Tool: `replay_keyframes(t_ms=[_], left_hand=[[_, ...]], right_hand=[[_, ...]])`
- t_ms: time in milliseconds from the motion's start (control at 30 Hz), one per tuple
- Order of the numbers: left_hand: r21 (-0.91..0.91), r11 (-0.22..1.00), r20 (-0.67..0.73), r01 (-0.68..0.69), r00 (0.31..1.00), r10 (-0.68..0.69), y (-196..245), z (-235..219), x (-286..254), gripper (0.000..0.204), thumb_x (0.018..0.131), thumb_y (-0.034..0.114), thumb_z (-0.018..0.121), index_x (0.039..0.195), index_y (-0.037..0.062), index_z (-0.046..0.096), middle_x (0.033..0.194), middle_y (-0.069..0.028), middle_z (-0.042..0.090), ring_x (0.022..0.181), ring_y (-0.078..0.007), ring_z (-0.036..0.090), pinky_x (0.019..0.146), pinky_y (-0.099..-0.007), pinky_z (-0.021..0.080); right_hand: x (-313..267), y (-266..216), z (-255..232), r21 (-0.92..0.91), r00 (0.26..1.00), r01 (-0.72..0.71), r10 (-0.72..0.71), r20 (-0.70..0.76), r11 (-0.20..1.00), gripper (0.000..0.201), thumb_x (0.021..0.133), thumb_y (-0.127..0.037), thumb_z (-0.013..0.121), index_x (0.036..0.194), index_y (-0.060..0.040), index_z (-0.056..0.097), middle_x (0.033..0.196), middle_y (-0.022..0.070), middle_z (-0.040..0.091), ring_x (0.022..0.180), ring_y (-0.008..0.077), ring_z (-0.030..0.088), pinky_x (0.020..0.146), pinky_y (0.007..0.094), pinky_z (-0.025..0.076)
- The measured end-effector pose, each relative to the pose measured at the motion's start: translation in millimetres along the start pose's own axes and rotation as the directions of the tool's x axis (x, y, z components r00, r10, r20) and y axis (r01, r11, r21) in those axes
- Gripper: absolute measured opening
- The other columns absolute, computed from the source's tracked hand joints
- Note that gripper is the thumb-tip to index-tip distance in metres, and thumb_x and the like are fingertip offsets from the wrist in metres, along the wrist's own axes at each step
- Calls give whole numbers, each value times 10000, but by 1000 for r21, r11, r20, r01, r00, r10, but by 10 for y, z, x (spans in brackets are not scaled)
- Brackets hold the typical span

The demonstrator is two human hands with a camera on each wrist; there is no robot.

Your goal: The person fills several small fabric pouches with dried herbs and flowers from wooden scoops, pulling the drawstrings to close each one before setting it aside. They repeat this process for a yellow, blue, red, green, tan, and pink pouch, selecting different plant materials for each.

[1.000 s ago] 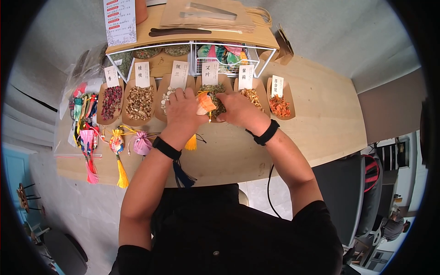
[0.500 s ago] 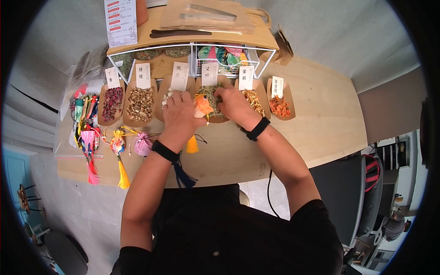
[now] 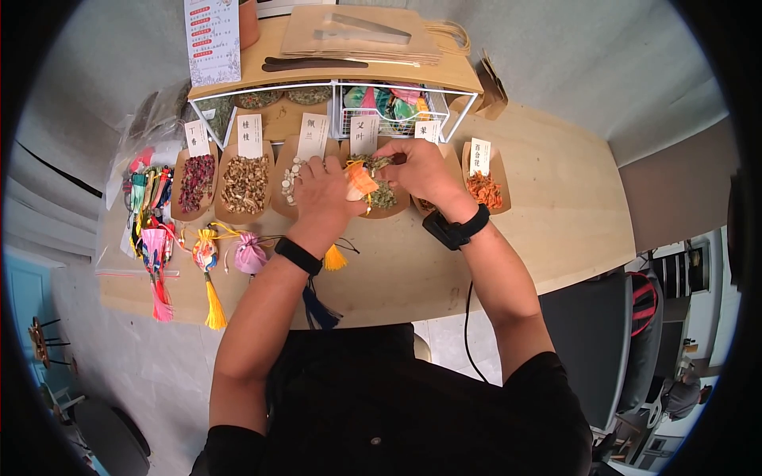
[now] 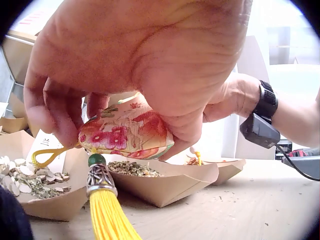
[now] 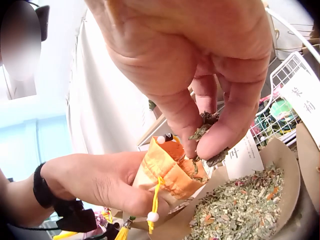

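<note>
My left hand point(image 3: 317, 198) holds a small drawstring pouch point(image 5: 167, 172) with its orange-lined mouth open and upward. In the left wrist view the pouch shows a red floral print, and a yellow tassel point(image 4: 111, 215) with a green bead hangs from it. Between thumb and fingers, my right hand point(image 3: 425, 174) pinches dried green herbs point(image 5: 217, 158) right at the pouch's mouth. Some herb bits show inside the opening. Below both hands stands a paper tray point(image 5: 291, 182) of crumbled green herbs point(image 5: 235, 202). White slices point(image 4: 22, 182) lie in the tray on its left.
More labelled paper trays hold rosebuds point(image 3: 196, 182), brown chips point(image 3: 244, 184) and orange petals point(image 3: 484, 190). Finished-looking pouches, including a pink one point(image 3: 250, 254), and tassels point(image 3: 143, 198) lie front left. Behind stands a wooden shelf point(image 3: 238, 87) with a wire basket point(image 3: 393, 125) beneath.
My right hand dipped into the green herb tray, then rose to the pouch's mouth with a pinch of herbs. The left hand keeps its hold on the pouch, nearly in place.
</note>
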State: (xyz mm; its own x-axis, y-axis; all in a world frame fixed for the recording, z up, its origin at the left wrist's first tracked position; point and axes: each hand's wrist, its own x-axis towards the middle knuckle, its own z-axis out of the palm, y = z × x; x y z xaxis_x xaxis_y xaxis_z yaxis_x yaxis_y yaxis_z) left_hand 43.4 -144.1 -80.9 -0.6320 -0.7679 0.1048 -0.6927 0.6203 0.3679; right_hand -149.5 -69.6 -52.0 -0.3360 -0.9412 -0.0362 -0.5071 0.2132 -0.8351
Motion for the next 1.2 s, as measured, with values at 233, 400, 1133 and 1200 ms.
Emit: replay_keyframes(t_ms=[233, 400, 1133, 1200], left_hand=[[24, 999, -36, -23, 999, 24, 118, 74, 66, 766, 602, 367, 941, 1162, 50, 526, 1175, -150, 548, 1147, -377, 551, 977, -504, 462], [40, 998, -45, -44, 998, 46, 165, 104, 71, 767, 603, 370, 942, 1166, 50, 530, 1174, -148, 549, 1123, -369, 556, 976, -492, 453], [-332, 939, -130, -89, 990, 48, -64, -24, 74, 614, 694, 303, 850, 1142, 35, 525, 1148, -182, 547, 1076, -406, 565, 926, -498, 487], [-361, 927, -150, -99, 988, 47, -90, -79, 64, 598, 701, 295, 837, 1140, 32, 529, 1144, -186, 547, 1074, -408, 567, 923, -498, 489]], right_hand=[[-45, -199, -96, 6, 992, -69, 68, 104, 998, 333, 832, -5, 810, 1156, 35, 746, 899, 71, 738, 794, 132, 685, 748, 280, 567], [-10, -115, -96, 26, 993, 38, -40, 114, 999, 338, 837, -3, 777, 1168, 49, 737, 958, 115, 756, 840, 166, 706, 765, 295, 576], [-133, -34, -73, -269, 998, 63, -55, 38, 961, 451, 866, -103, 791, 1285, 24, 685, 1100, 145, 755, 994, 245, 724, 879, 350, 567], [-176, -37, -10, -414, 993, 99, -65, 95, 905, 548, 818, -145, 834, 1314, 15, 665, 1137, 184, 731, 1048, 322, 708, 926, 398, 556]])
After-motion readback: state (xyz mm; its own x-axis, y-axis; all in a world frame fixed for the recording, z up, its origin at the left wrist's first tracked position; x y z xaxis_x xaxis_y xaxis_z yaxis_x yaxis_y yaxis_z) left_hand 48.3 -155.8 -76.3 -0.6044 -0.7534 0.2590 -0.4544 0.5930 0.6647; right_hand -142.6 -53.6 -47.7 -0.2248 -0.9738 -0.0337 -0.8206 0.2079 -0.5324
